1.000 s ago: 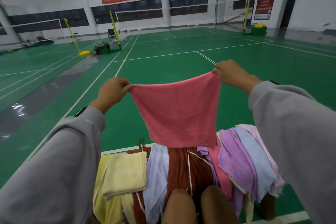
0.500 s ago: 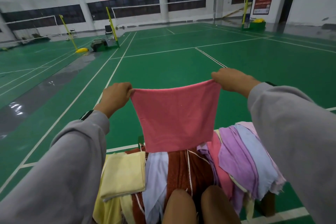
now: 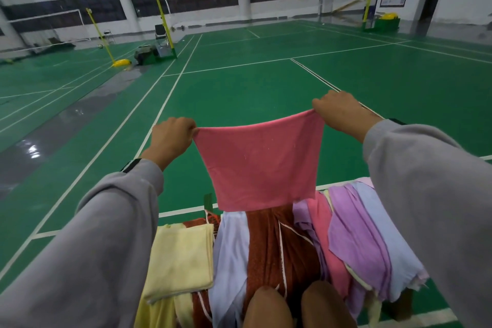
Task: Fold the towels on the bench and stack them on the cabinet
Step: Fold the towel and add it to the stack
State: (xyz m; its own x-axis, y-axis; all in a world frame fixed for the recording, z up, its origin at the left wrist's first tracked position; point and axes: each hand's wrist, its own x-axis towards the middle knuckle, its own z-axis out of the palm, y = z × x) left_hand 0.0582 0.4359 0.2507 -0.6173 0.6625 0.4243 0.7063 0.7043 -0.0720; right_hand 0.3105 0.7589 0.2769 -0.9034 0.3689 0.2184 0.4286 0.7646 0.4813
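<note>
A pink towel (image 3: 262, 165) hangs spread in the air in front of me. My left hand (image 3: 171, 138) pinches its top left corner and my right hand (image 3: 338, 112) pinches its top right corner. Its lower edge hangs just above a pile of towels on the bench: a folded yellow towel (image 3: 182, 258) at the left, a pale blue one (image 3: 230, 255), a rust-brown one (image 3: 277, 245), and purple (image 3: 354, 234) and light blue (image 3: 386, 234) ones at the right. The bench itself is mostly hidden; no cabinet is in view.
My bare knees (image 3: 269, 309) show at the bottom edge, in front of the pile. Beyond lies a green court floor (image 3: 253, 88) with white lines. Yellow net posts (image 3: 162, 24) and a chair (image 3: 159, 32) stand far off at the back left.
Both hands have come slightly lower with the pink towel, which stays stretched between them. The view has tilted down a little.
</note>
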